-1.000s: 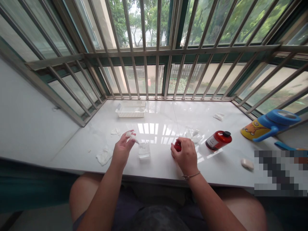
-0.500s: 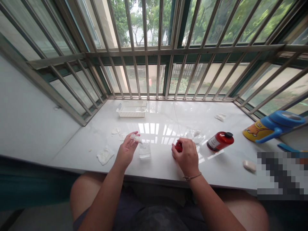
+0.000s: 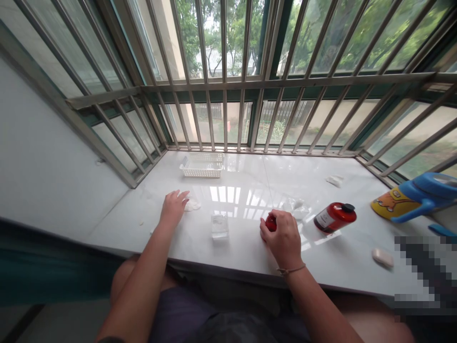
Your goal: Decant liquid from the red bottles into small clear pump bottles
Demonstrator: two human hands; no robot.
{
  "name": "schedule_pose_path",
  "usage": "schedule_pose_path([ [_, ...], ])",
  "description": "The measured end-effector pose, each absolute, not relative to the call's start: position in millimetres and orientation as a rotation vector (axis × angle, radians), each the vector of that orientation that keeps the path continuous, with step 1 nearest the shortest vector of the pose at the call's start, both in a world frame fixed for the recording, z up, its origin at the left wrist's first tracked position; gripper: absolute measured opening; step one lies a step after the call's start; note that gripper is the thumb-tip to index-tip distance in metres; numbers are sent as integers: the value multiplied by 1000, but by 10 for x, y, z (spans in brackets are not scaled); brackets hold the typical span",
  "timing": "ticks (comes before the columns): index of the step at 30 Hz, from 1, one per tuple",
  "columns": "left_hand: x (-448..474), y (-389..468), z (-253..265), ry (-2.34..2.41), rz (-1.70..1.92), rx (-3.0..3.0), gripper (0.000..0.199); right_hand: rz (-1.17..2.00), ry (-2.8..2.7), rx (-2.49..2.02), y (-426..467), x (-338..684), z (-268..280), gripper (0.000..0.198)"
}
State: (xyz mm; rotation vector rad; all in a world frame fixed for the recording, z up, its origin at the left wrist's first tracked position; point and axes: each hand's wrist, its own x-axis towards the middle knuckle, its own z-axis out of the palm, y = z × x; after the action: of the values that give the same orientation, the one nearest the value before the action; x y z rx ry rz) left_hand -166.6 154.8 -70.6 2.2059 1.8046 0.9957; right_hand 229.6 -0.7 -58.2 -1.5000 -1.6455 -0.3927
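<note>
My left hand [image 3: 173,207] hovers over the counter with its fingers stretched out and apart, beside a crumpled white tissue [image 3: 193,204]. Nothing shows in its fingers, though the palm side is hidden. Fingers of my right hand [image 3: 284,236] wrap round a small, round-topped red object [image 3: 271,222], mostly covered by the hand. Between the two hands stands a clear, squarish container [image 3: 220,226]. Right of my right hand is a red bottle [image 3: 334,218] with a black cap and a white label. Clear crumpled plastic [image 3: 298,207] lies just behind the right hand.
A white perforated basket [image 3: 201,171] sits at the back by the window bars. Another crumpled tissue [image 3: 334,180] lies at the back right. A blue and yellow jug [image 3: 403,202] and a pale soap-like piece [image 3: 382,257] are on the right of the white counter [image 3: 246,247].
My left hand has moved left, away from the clear container, and the whitish clear piece it held no longer shows. My right hand stays on the red object. The view has shifted slightly.
</note>
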Motion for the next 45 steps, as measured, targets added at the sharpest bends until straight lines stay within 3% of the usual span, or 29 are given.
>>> schedule_pose_path([
  [24, -1928, 1606, -612, 2081, 592, 1839, 42, -384, -1636, -1517, -12, 2299, -597, 25],
  [39, -1845, 1451, -599, 1817, 893, 1985, 50, -376, -1635, -1507, -10, 2298, -583, 26],
  [45, -1475, 1297, -643, 1434, 776, 2277, 41, -375, -1637, -1523, -12, 2302, -588, 25],
])
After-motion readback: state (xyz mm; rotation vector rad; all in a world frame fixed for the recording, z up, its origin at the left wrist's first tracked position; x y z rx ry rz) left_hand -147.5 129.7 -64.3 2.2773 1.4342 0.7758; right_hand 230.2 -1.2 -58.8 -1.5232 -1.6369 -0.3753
